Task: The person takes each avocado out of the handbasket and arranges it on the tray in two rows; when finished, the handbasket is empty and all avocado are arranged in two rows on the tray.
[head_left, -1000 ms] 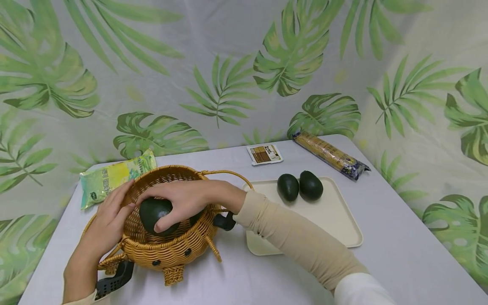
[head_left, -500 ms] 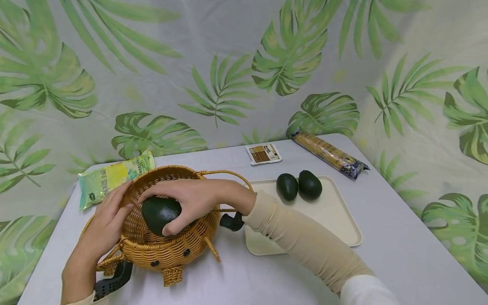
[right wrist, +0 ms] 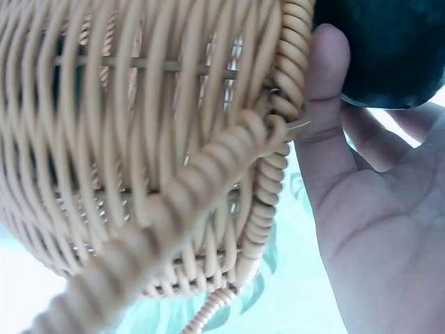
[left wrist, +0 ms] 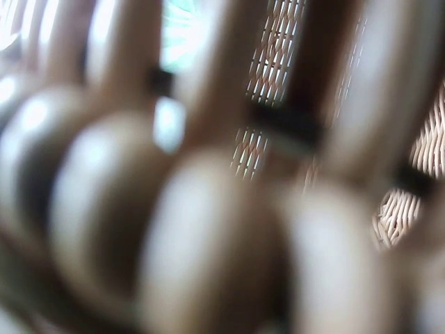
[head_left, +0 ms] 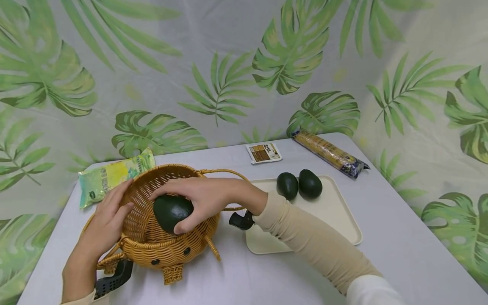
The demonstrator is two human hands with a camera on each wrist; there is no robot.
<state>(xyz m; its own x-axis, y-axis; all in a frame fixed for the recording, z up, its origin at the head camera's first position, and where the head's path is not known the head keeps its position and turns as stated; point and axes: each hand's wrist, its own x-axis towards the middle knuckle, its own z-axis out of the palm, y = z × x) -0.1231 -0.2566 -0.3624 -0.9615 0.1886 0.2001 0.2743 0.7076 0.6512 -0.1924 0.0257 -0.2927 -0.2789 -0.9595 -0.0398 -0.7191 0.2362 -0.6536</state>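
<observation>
The right hand (head_left: 203,197) curls round the avocado (head_left: 172,213) at the basket's (head_left: 169,253) mouth, opposite the left hand (head_left: 105,222), whose loosely straight fingers rest along the left rim.

The head view looks forward and down across the tabletop (head_left: 232,279), basket (head_left: 167,253) at eight o'clock. The left wrist view, blurred, seems almost touching it; the right, close outside, shares basket and avocado (right wrist: 393,52), at two o'clock, with the head's.

A dark avocado (head_left: 172,213) is above a wicker basket (head_left: 169,255).
</observation>
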